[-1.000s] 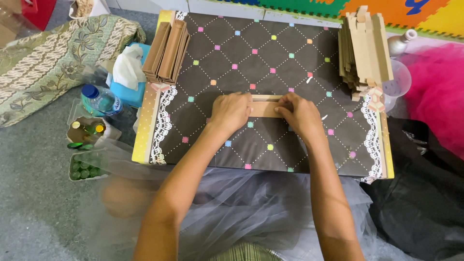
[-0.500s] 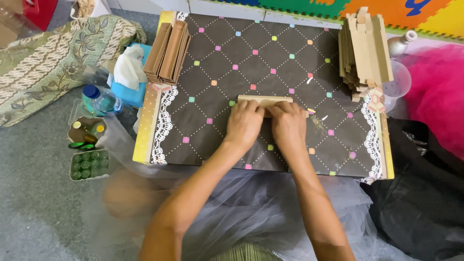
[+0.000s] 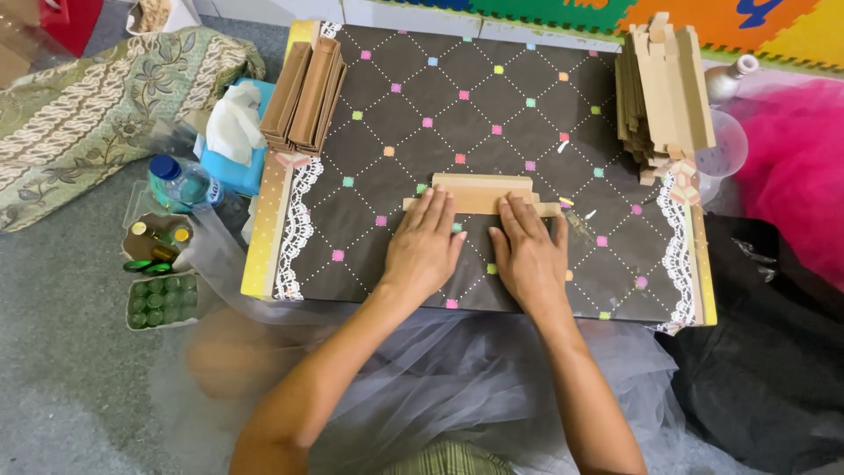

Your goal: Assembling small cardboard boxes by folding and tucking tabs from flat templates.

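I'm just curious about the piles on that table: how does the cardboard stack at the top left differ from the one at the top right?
The left stack is darker brown; the right stack is paler tan. The left stack is smaller and tidy, its pieces leaning together on edge; the right stack is taller and more ragged, with ends sticking out. The left stack sits by the tissue box, the right stack by a clear plastic cup. Both are folded cardboard pieces on the dark patterned table, away from both hands.

Two bare forearms, no sleeves or jewellery in view, a sheer grey tulle skirt [image 3: 457, 387] over the lap
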